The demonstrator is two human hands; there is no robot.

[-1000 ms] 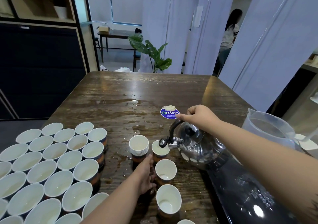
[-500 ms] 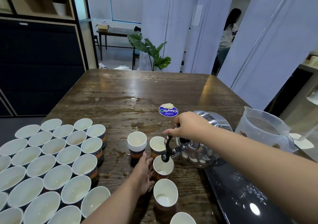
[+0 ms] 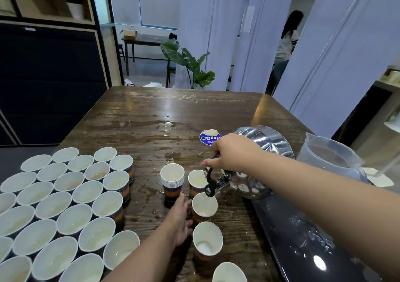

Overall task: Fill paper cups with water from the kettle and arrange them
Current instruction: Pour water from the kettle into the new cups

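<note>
My right hand [image 3: 233, 154] grips the black handle of a shiny steel kettle [image 3: 259, 162], which is tipped steeply with its spout right over a paper cup [image 3: 204, 205]. My left hand [image 3: 180, 221] holds that cup at its left side. Behind it stand another single cup [image 3: 195, 181] and a stack of nested cups [image 3: 172, 179]. Two more cups [image 3: 207, 241] line up nearer to me. A large block of several cups [image 3: 65, 206] covers the table's left side.
The dark wooden table [image 3: 173, 113] is wet with puddles near the middle. A blue round sticker [image 3: 208, 139] lies behind the kettle. A clear plastic jug [image 3: 329, 162] stands at the right beside a glossy black strip [image 3: 298, 238]. A person stands far back right.
The kettle has come down and forward and tilted much more, its spout moving from the far cup to the cup my left hand holds. My left hand stays put.
</note>
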